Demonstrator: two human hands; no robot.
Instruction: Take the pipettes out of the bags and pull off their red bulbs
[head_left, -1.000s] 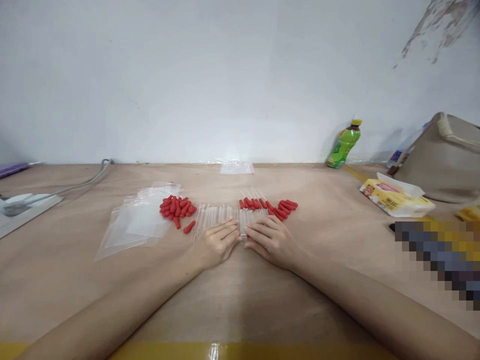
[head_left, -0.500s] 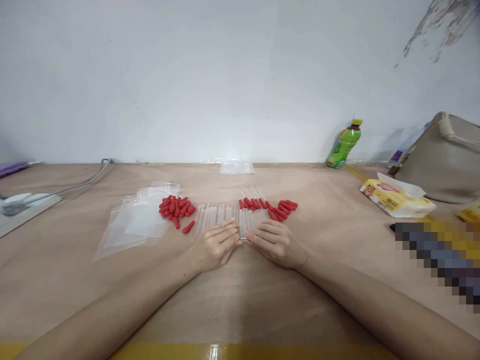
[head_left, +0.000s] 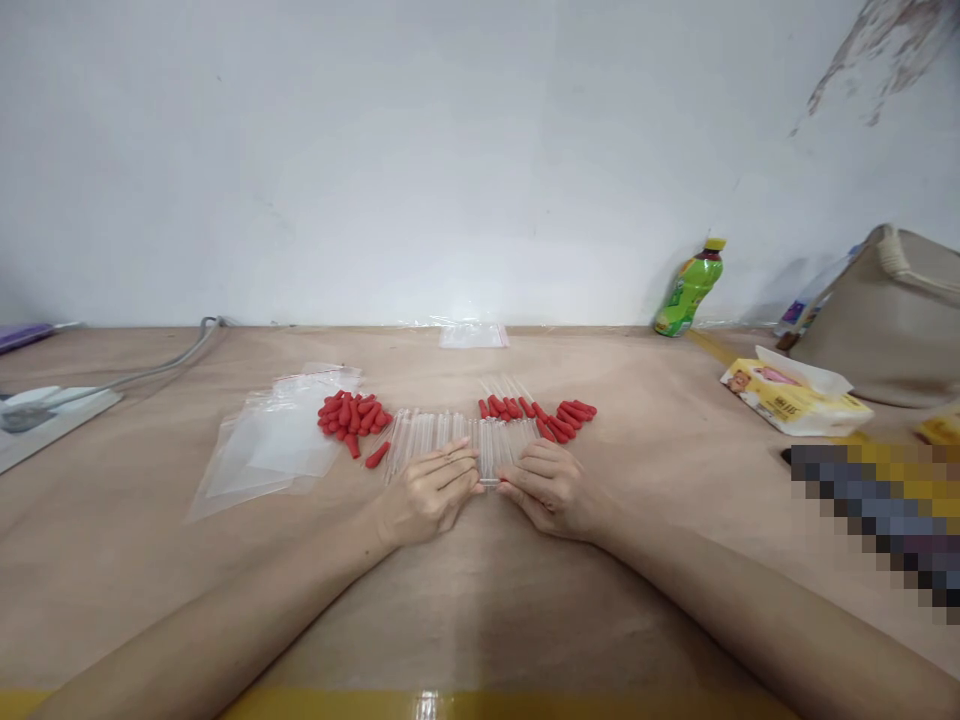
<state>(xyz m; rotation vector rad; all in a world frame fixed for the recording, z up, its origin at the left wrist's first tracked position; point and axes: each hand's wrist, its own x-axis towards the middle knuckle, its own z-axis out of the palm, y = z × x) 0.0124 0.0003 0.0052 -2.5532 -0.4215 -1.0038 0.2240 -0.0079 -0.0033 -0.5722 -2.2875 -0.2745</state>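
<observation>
A row of clear glass dropper tubes (head_left: pixel 427 430) lies side by side on the brown-covered table. My left hand (head_left: pixel 435 490) rests at the near side of the row, its fingers closed together. Opposite it, my right hand (head_left: pixel 551 485) is closed too, thumb and fingertips pinched. Between the fingertips a glass tube (head_left: pixel 489 482) lies crosswise, its ends hidden in my hands. A pile of red rubber bulbs (head_left: pixel 352 413) sits left of the row, with one loose bulb (head_left: pixel 377 455) beside it. More red bulbs (head_left: pixel 574 412) lie to the right, near several thin-tipped droppers (head_left: pixel 510 405) with bulbs on.
Clear zip bags (head_left: pixel 277 440) lie at left, another bag (head_left: pixel 474 335) by the wall. A grey cable (head_left: pixel 165 367) runs at far left. On the right are a green bottle (head_left: pixel 688 290), a yellow tissue pack (head_left: pixel 795 395) and a beige bag (head_left: pixel 885 320).
My right hand has shifted slightly to the right, widening the gap between my fingertips and showing more of the crosswise tube. My left hand has hardly moved.
</observation>
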